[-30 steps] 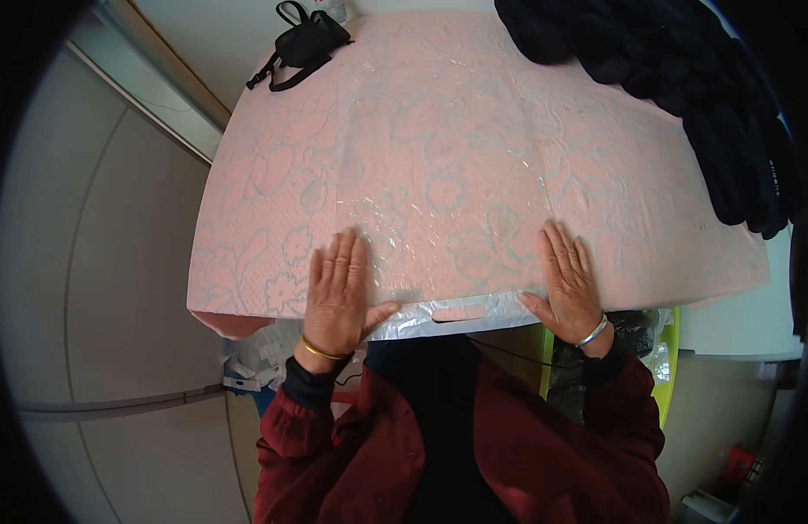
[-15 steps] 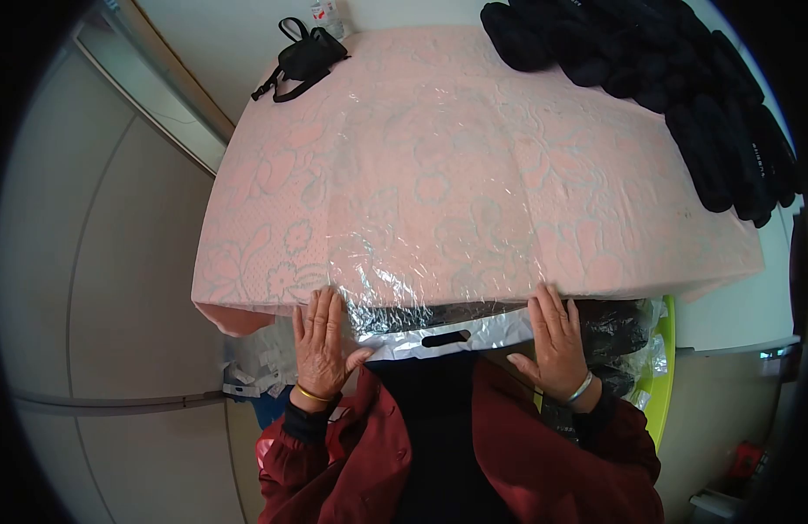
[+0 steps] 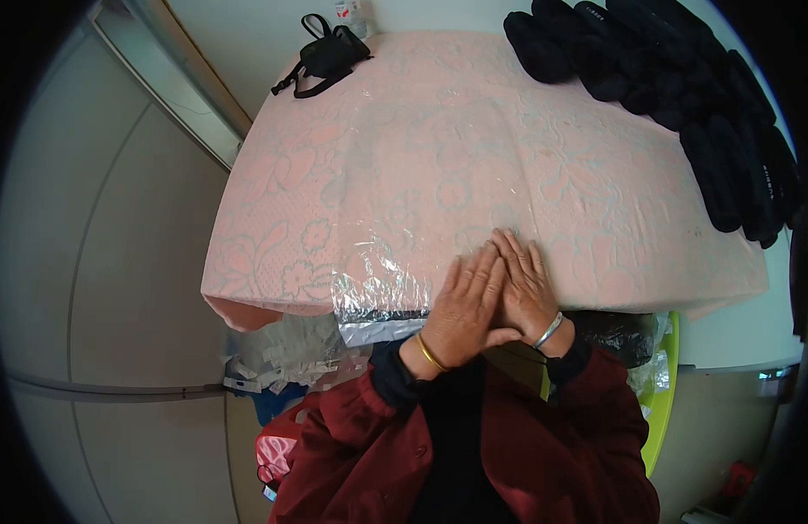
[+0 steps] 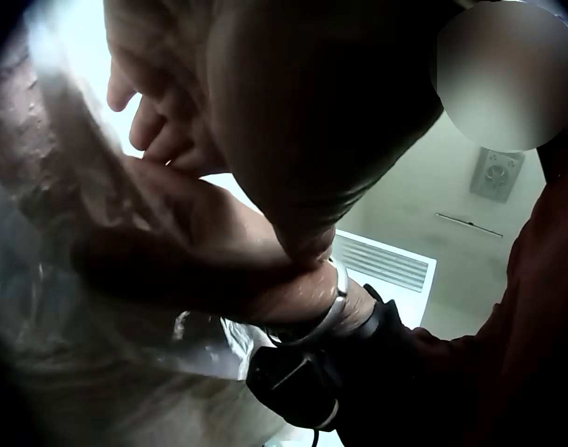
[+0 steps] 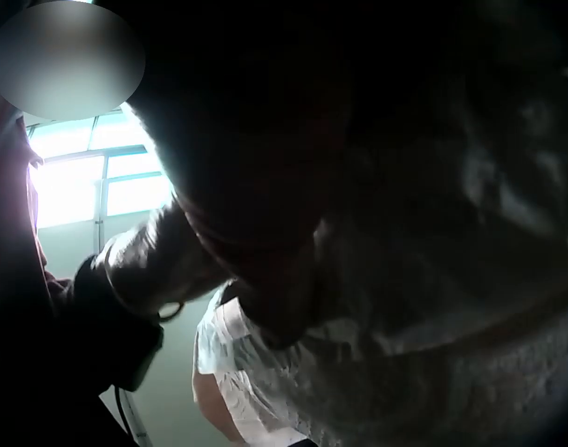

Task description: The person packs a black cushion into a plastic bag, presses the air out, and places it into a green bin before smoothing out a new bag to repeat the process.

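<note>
A clear plastic bag [image 3: 382, 253] lies flat on the pink patterned tablecloth [image 3: 273, 218], its silver edge strip [image 3: 382, 332] hanging at the table's front edge. Near that edge, on the bag's right part, the left hand [image 3: 460, 306] lies with extended fingers, partly over the right hand [image 3: 528, 293], whose fingers are also straight. The hands overlap and hide the right part of the silver strip. In the left wrist view the left hand [image 4: 293, 121] crosses over the right wrist side; the right wrist view is very dark.
A black strapped pouch [image 3: 334, 54] and a clear bottle [image 3: 350, 16] are at the back left. Dark padded items [image 3: 631, 61] line the back right. Below the front edge are a green container [image 3: 663, 419] with dark packages on the right and clear plastic [image 3: 290, 349] on the left.
The left hand has moved right across the bag, and the right hand has moved slightly left and up, so they now overlap. Earlier they lay apart at either side of the silver strip.
</note>
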A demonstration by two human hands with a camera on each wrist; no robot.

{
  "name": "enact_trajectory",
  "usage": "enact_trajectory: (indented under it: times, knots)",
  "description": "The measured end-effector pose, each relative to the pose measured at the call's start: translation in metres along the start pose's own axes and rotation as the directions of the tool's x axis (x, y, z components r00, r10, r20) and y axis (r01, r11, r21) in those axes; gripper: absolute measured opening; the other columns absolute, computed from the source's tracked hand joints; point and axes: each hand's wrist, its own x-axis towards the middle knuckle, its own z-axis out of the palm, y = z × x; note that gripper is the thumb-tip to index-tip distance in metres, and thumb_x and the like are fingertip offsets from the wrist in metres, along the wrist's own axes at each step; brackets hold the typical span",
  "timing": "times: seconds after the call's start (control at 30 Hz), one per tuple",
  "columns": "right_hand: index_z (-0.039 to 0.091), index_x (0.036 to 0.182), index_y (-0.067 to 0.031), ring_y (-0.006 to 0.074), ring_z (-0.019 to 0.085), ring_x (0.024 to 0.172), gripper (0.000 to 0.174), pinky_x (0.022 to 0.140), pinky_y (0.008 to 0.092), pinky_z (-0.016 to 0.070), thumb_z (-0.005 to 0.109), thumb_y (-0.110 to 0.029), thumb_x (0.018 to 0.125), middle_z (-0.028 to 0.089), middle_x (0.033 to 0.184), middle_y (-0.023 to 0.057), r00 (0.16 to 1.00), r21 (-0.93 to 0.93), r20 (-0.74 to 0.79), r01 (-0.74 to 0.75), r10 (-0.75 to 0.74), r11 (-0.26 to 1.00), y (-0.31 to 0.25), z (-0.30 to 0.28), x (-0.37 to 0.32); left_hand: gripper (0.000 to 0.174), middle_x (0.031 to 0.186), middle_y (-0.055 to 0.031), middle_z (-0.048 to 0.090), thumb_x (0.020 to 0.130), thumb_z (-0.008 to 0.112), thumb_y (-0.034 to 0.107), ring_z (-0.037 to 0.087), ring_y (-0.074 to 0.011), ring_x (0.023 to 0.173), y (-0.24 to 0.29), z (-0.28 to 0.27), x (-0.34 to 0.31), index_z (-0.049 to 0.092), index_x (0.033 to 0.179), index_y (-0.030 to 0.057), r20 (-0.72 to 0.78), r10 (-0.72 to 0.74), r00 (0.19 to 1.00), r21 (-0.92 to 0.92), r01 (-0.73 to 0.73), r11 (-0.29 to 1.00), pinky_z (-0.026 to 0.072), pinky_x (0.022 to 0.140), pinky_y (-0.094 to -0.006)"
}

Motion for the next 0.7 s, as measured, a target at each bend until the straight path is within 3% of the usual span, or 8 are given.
enact_trajectory:
  times: [0.07, 0.17, 0.3, 0.47, 0.7]
  knots:
    - [0.038, 0.147, 0.0075, 0.0374, 0.025, 0.149, 0.099, 0.119, 0.0535, 0.0222, 0.083, -0.036, 0.070, 0.027, 0.160, 0.0213, 1.000, -0.067, 0.013, -0.012, 0.013, 0.998, 0.008, 0.003, 0.001, 0.102, 0.155, -0.0283, 0.034, 0.086, 0.054, 0.069, 0.032, -0.0430, 0.145, -0.013, -0.003, -0.002, 0.033, 0.149, -0.0074, 0.025, -0.019, 1.000, 0.062, 0.018, 0.998, 0.0221, 0.119, -0.0550]
    - [0.031, 0.151, 0.0063, 0.0359, 0.024, 0.150, 0.114, 0.121, 0.0531, 0.0194, 0.085, -0.044, 0.064, 0.025, 0.161, 0.0209, 0.986, 0.085, 0.146, -0.092, 0.079, 0.992, 0.010, -0.020, 0.000, 0.104, 0.155, -0.0276, 0.034, 0.085, 0.051, 0.072, 0.031, -0.0423, 0.145, -0.042, -0.024, -0.018, 0.033, 0.149, -0.0079, 0.094, -0.055, 0.994, 0.193, 0.036, 0.981, 0.0227, 0.119, -0.0544]
    - [0.024, 0.153, 0.0054, 0.0355, 0.023, 0.151, 0.126, 0.122, 0.0523, 0.0180, 0.088, -0.047, 0.058, 0.025, 0.161, 0.0210, 0.976, 0.077, 0.187, -0.124, 0.108, 0.989, 0.023, -0.027, -0.003, 0.104, 0.156, -0.0261, 0.033, 0.086, 0.049, 0.072, 0.031, -0.0395, 0.146, -0.085, -0.058, -0.033, 0.034, 0.148, -0.0091, 0.104, -0.149, 0.983, 0.287, 0.114, 0.951, 0.0221, 0.120, -0.0522]
    - [0.023, 0.153, 0.0064, 0.0347, 0.020, 0.152, 0.128, 0.122, 0.0525, 0.0162, 0.088, -0.049, 0.059, 0.023, 0.162, 0.0205, 0.973, 0.069, 0.203, -0.127, 0.111, 0.989, 0.024, -0.028, -0.005, 0.098, 0.156, -0.0254, 0.035, 0.090, 0.048, 0.070, 0.033, -0.0395, 0.145, -0.124, -0.076, -0.044, 0.036, 0.147, -0.0081, 0.020, -0.276, 0.961, 0.383, 0.248, 0.890, 0.0227, 0.119, -0.0528]
    - [0.025, 0.151, 0.0085, 0.0396, 0.021, 0.150, 0.119, 0.122, 0.0525, 0.0164, 0.086, -0.044, 0.063, 0.025, 0.160, 0.0253, 0.970, 0.056, 0.209, -0.136, 0.121, 0.989, 0.008, -0.039, -0.033, 0.098, 0.156, -0.0241, 0.036, 0.090, 0.046, 0.073, 0.032, -0.0390, 0.146, -0.104, -0.082, -0.066, 0.037, 0.148, -0.0068, 0.042, -0.293, 0.955, 0.399, 0.253, 0.881, 0.0205, 0.119, -0.0527]
